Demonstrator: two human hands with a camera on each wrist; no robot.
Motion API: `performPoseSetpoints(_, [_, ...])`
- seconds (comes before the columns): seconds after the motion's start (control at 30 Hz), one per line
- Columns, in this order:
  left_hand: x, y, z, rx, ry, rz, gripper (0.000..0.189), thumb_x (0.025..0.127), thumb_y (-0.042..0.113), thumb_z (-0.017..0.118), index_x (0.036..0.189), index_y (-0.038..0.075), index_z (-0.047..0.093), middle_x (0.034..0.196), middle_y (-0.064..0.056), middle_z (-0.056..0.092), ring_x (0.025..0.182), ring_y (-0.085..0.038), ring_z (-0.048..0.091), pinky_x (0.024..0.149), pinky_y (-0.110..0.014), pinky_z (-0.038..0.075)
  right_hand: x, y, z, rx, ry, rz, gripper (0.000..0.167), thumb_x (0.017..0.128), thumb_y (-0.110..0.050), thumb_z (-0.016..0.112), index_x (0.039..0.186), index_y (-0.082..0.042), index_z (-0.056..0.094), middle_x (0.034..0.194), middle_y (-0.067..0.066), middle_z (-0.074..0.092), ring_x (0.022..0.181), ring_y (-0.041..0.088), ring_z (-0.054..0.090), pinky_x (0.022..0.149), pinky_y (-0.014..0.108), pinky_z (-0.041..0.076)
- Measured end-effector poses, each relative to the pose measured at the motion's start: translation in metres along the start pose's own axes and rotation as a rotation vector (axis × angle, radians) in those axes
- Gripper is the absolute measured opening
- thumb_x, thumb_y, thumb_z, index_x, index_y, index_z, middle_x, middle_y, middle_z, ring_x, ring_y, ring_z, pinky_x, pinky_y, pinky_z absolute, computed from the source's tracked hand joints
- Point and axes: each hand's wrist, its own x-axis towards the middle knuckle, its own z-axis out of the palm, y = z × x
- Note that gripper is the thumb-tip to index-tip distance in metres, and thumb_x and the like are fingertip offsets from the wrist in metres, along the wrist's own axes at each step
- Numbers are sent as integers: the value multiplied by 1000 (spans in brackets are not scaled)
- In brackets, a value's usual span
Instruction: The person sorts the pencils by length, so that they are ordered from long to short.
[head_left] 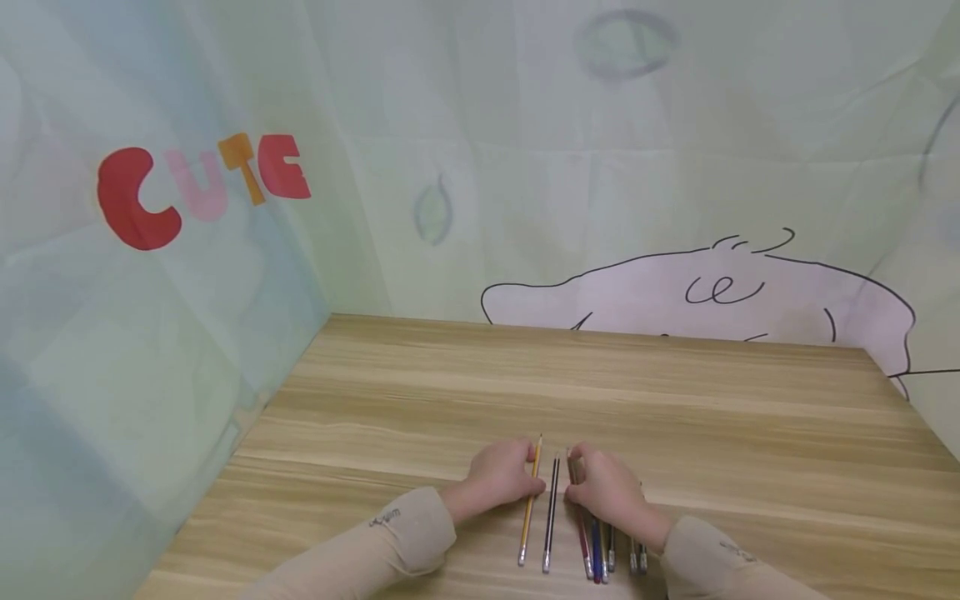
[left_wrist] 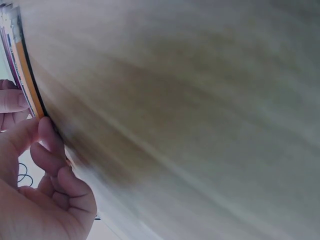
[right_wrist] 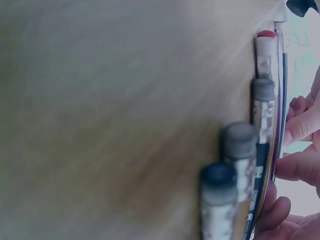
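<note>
My left hand [head_left: 504, 473] pinches a yellow pencil [head_left: 528, 523], its sharpened tip pointing away from me and its eraser end towards me. In the left wrist view, thumb and finger meet on the yellow pencil [left_wrist: 30, 85]. Just to the right lies a black-and-white striped pencil [head_left: 551, 521], between the two hands. My right hand [head_left: 611, 490] grips a dark red pencil [head_left: 582, 533] by thumb and fingertips. Beneath that hand, a blue pencil [head_left: 597, 546] and several others show their eraser ends; the hand hides their far parts.
The wood-grain table [head_left: 420, 383] reaches back to a printed cloth wall with a cartoon animal [head_left: 652, 292]. On the left, another cloth wall [head_left: 180, 333] with coloured letters borders the table.
</note>
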Motion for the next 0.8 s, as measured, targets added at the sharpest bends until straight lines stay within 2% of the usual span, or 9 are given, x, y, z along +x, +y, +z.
performPoseSetpoints(0.33, [-1,1,0,-10,-13,-12,30,66,30,72,84,12,56,64,6,50,56,-10,43,50,-21,34,1,0,1,-12,3,29,45,65,-12,70,106,-3,55,50,-4,48,39,6,40,36,15,30])
performPoseSetpoints(0.53, [0,0,0,-12,-14,-10,29,66,30,72,84,13,56,65,6,51,55,-10,44,50,-21,34,2,0,1,18,-14,50,44,66,-13,70,106,-4,55,55,-2,52,41,8,44,37,17,34])
performPoseSetpoints(0.7, [0,0,0,-4,-11,-4,28,65,28,71,85,13,57,73,4,58,58,-10,45,51,-22,35,2,2,1,53,-4,40,41,63,-12,71,101,-3,57,60,-2,55,46,8,47,41,21,38])
performPoseSetpoints(0.8, [0,0,0,-8,-16,-6,25,65,26,70,83,14,57,72,4,57,57,-10,45,51,-22,35,3,3,1,67,-2,37,39,63,-12,71,99,-3,59,66,1,59,50,8,49,43,22,39])
